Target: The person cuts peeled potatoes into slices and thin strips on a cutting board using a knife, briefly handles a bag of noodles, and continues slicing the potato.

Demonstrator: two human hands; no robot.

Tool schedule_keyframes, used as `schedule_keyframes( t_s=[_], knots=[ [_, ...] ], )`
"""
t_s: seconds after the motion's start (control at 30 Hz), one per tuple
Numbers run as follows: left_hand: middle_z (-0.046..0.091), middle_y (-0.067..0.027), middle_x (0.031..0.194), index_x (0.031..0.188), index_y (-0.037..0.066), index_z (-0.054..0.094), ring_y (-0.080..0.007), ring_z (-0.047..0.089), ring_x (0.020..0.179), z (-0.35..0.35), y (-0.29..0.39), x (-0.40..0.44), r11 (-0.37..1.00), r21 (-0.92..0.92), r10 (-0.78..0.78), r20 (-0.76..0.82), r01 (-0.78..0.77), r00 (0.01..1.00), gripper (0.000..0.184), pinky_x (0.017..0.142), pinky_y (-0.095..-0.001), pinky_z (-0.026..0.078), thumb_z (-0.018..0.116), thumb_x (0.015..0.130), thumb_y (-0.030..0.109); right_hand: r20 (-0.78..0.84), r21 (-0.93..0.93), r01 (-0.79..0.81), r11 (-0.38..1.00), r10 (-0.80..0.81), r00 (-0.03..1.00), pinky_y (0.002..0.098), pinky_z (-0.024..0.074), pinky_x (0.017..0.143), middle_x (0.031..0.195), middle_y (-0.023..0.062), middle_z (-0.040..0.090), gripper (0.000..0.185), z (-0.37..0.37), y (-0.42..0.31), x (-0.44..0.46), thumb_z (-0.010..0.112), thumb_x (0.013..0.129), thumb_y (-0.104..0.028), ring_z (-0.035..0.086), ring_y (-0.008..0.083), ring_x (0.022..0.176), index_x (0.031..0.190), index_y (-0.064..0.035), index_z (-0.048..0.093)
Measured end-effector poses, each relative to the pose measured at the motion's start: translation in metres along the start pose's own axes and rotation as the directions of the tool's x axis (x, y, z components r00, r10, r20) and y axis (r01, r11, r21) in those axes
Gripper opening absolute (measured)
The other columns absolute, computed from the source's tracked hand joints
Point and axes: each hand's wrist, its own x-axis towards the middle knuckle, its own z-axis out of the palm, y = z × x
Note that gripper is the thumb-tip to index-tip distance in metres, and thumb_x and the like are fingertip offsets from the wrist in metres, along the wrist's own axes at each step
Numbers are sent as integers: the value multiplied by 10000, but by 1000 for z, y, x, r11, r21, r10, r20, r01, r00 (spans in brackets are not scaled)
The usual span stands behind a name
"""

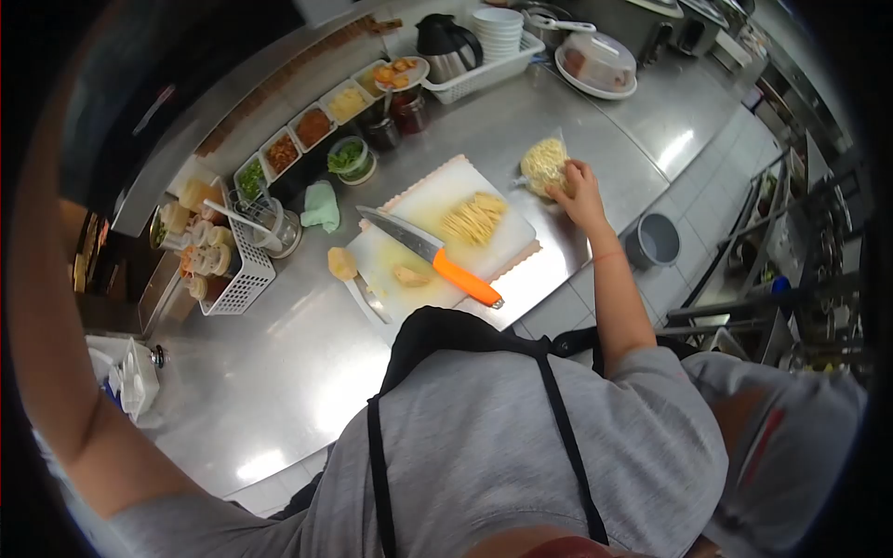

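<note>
My right hand (579,193) is at the right of the counter, its fingers closed on the near edge of a clear plastic bag (543,164) of pale yellow chopped food. The bag rests on the steel surface. My left arm rises along the left edge of the view, and its hand is out of sight. On a white cutting board (507,219) lie a heap of pale yellow sticks (473,219) and a knife with an orange handle (465,277). A pale peeled piece (410,276) sits near the blade, and another piece (342,263) lies beside the board.
Trays of chopped ingredients (312,125) line the back. A white basket of bottles (240,279) and a glass jug (279,230) stand left, near a green cloth (321,206). A covered plate (595,67) is far right. A grey bucket (653,240) stands past the counter edge.
</note>
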Motion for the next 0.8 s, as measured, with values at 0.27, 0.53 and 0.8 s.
schedule_keyframes(
  t_s=[0.27, 0.53, 0.8],
  knots=[
    [618, -28, 1234, 820, 225, 677, -251, 441, 1274, -46, -16, -36, 986, 0, 167, -141, -169, 976, 180, 1124, -570, 212, 661, 747, 388, -85, 25, 46, 999, -43, 995, 399, 455, 884, 1158, 129, 539, 243, -20, 11, 18, 675, 822, -271, 524, 316, 1034, 977, -83, 671],
    [615, -18, 1257, 833, 303, 648, -293, 435, 1301, -106, -45, -103, 916, 342, 249, -72, -211, 966, 154, 1145, -565, 151, 689, 778, 440, 349, -198, 281, 939, -200, 915, 440, 458, 783, 911, 21, 636, 161, -27, -10, 44, 586, 840, -252, 582, 252, 936, 864, -139, 699],
    [672, -134, 1041, 1000, 9, 645, -252, 618, 1018, -168, -63, -285, 926, 1, -369, 201, 377, 907, 315, 907, -412, 447, 603, 909, 308, 355, -283, 234, 930, -125, 926, 475, 428, 806, 965, 11, 621, 220, -28, -15, 46, 626, 821, -338, 553, 242, 1001, 930, -160, 694]
  ],
)
